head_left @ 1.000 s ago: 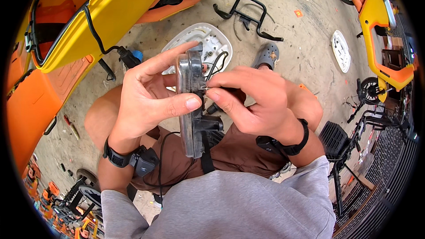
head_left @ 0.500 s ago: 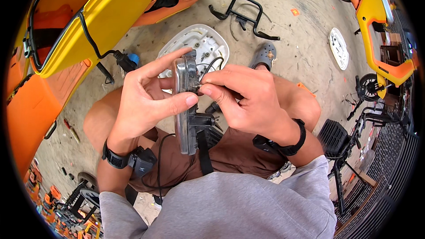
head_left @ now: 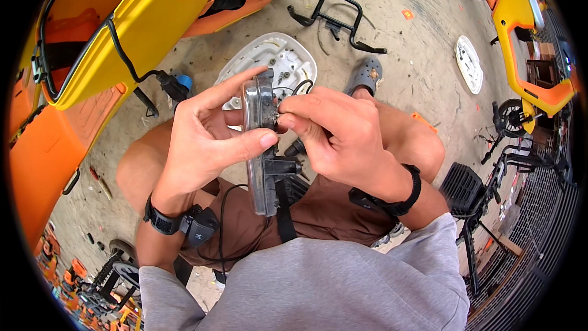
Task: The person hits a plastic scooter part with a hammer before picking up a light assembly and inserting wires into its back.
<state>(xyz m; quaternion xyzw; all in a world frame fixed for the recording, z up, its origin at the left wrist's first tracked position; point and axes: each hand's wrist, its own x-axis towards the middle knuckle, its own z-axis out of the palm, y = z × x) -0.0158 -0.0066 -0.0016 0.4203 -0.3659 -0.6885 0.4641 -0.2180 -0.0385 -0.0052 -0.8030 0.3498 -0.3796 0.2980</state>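
My left hand [head_left: 205, 132] holds a dark lamp unit with a clear lens [head_left: 260, 184] upright in front of me, thumb on its near face and fingers reaching round its top. My right hand [head_left: 340, 138] pinches at the back of the unit, near a short mount; whatever is between the fingertips is too small to make out. A thin dark cable [head_left: 300, 87] loops behind that hand. Beyond the unit a white plastic housing [head_left: 245, 49] lies on the floor with small loose parts in it, partly hidden by my hands.
A yellow and orange scooter body [head_left: 141, 18] stands at left, another scooter [head_left: 514, 12] at right. A black tube bracket [head_left: 352, 27], a white panel [head_left: 468, 61] and a red-handled tool [head_left: 98, 181] lie on the concrete floor [head_left: 416, 49]. A black frame [head_left: 465, 190] is at lower right.
The lamp unit and both hands have shifted a little left compared with a second ago. The right fingertips stay pinched at the back of the unit, slightly higher in view.
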